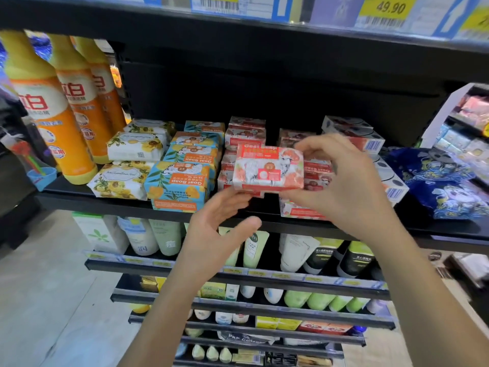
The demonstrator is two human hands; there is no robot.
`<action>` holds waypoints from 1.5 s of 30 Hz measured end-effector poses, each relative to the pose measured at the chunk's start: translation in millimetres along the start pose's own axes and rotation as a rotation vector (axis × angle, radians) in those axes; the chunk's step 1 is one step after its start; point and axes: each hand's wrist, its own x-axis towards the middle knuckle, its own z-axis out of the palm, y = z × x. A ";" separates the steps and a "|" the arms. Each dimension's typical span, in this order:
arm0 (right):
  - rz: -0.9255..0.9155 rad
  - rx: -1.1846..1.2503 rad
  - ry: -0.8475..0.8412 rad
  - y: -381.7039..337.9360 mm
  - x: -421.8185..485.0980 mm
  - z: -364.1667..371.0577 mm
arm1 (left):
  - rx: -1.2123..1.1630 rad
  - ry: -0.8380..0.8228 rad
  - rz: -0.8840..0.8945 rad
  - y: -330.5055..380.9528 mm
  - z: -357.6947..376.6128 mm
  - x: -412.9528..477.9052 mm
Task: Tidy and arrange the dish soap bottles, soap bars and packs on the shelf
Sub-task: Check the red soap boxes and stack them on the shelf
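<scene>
One red soap bar [267,168] held up in front of the shelf [105,205], just before the red soap stacks [244,133], label upright and facing out. Gripped at its right end by the right hand [344,181], fingers curled over the top edge, thumb underneath. Propped at the lower left corner by the left hand [214,229], fingers fairly straight and touching the bottom edge, thumb spread free.

Judged as the placing step: bar off the pile, not yet set down. Keep the right-hand pinch firm but light, the wrapper probably easy to crease. Choose the lowest of the red stacks and lower the bar flat, long side parallel to the shelf lip. Note the blue soap bars [180,178] just to the left, lying with labels upside down; settle on one label direction and match it along the row. Slide the left fingers out sideways before seating the bar, to avoid tipping the pile beneath. Square the edges afterwards with a flat palm. Push back the front bars seemingly overhanging the lip rather than stacking on them. Leave for later the orange dish soap bottles [53,123] at far left, the white flowered bars [135,147] beside them, the barcoded boxes [370,144] and the blue packs [436,181] at right.
</scene>
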 end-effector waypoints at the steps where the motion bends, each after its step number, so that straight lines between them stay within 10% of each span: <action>1: -0.001 0.027 -0.002 -0.8 -12.5 -0.1 | -0.116 -0.008 -0.032 3.7 -1.3 -4.6; 10: 0.064 0.209 -0.046 1.5 -75.6 30.8 | -0.496 0.062 -0.274 14.8 7.8 -37.7; 24: 0.651 0.906 -0.045 -9.0 -99.0 49.6 | -0.470 0.041 -0.288 13.0 12.4 -58.9; 45: 0.352 1.049 0.030 7.2 -111.5 58.3 | -0.527 -0.008 -0.392 16.3 11.6 -58.5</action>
